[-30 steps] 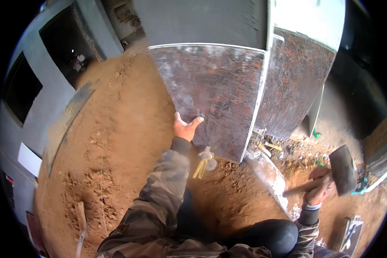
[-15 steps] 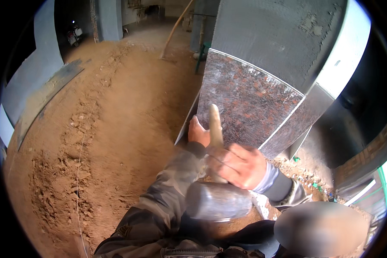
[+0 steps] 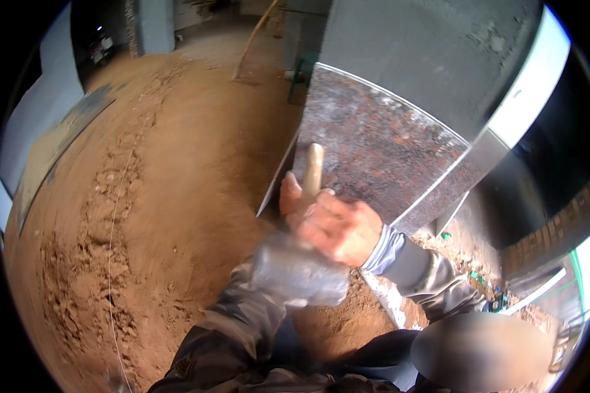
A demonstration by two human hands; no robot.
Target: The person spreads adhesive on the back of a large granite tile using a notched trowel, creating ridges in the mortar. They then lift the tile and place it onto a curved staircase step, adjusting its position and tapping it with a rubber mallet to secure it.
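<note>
My right hand [image 3: 339, 226] is closed round the wooden handle [image 3: 314, 171] of a mallet. Its thick grey head [image 3: 299, 272], blurred by motion, hangs below the hand, over my left forearm. My left hand [image 3: 290, 192] rests at the lower left edge of a dark red-and-grey speckled stone slab [image 3: 380, 137]. One digit points up along that edge; the right hand and handle cover most of the rest. The slab faces the lower part of a pillar, with bare grey plaster [image 3: 426, 59] above it.
Loose brown soil [image 3: 196, 144] spreads to the left, crossed by a thin string [image 3: 111, 262]. A long board [image 3: 65, 147] lies by the left wall. A wooden pole [image 3: 252, 39] and green stool [image 3: 303, 69] stand farther back. A blurred oval [image 3: 482, 352] covers the lower right.
My right hand and the mallet have shifted left and slightly up, with the mallet head now over my left forearm. The left hand stays by the slab's edge, more covered now.
</note>
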